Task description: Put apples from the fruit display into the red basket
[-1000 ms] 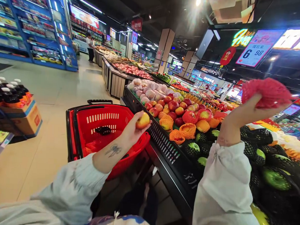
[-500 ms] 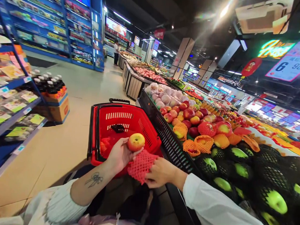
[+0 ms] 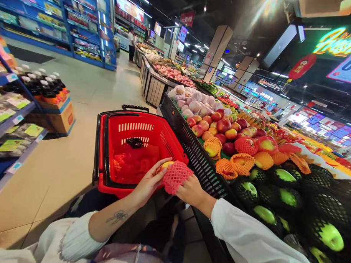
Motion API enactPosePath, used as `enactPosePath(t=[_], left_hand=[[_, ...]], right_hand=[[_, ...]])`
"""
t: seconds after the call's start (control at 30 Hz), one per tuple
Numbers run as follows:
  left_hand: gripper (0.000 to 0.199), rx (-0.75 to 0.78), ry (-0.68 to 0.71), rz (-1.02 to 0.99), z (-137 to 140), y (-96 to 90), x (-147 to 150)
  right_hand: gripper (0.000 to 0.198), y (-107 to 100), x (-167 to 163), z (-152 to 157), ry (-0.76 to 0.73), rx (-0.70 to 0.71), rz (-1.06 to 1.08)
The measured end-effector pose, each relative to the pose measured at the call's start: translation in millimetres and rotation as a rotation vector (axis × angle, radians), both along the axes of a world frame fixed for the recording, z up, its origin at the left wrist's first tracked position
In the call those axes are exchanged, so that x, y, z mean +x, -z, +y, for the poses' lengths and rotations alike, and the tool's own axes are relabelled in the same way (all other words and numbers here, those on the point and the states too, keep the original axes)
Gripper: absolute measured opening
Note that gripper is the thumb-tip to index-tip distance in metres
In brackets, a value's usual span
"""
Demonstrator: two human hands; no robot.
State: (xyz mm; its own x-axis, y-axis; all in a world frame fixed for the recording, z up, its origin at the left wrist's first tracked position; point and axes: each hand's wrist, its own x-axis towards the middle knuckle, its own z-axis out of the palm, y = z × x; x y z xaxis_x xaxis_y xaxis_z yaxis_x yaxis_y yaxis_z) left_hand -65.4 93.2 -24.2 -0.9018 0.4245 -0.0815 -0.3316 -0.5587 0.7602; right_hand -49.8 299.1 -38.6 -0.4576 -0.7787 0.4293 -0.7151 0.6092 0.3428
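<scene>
Both hands' fingers grip the apple (image 3: 164, 165) half-sleeved in red net (image 3: 176, 176), opening leftward.

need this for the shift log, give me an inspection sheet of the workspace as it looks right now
surface: black fruit stand beside the person, heaped with fruit.
job's things: apple, mostly covered by a red foam net; red basket just behind, holding red nets and a dark object.
clutter: loose apples, orange-netted fruit, green apples in black nets.
grippers: left hand cups the apple; right hand grips the net on it.
cables: nothing seen.
surroundings: blue shelves, bottles on a carton, a person far down the aisle.
</scene>
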Motion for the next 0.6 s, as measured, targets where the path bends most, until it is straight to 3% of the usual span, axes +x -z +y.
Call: enactPosePath(t=[0.13,0.3,0.37,0.53,0.6], left_hand=[[0.070,-0.057,0.035,0.057,3,9.5,7],[0.090,-0.300,0.028,0.191,2,16.7,2],[0.086,-0.383,-0.002,0.159,3,18.1,-2],[0.076,-0.437,0.004,0.132,6,25.5,-9],[0.077,-0.482,-0.005,0.172,5,29.0,-11]], right_hand=[[0.027,8,1,-2,0.078,-0.084,-0.027],[0.045,4,-4,-9,0.179,-0.004,-0.249],[0.052,-2,-7,-11,0.220,0.018,-0.324],[0.048,-13,-13,-11,0.253,0.046,-0.378],[0.058,-12,-16,-11,0.267,0.057,-0.372]])
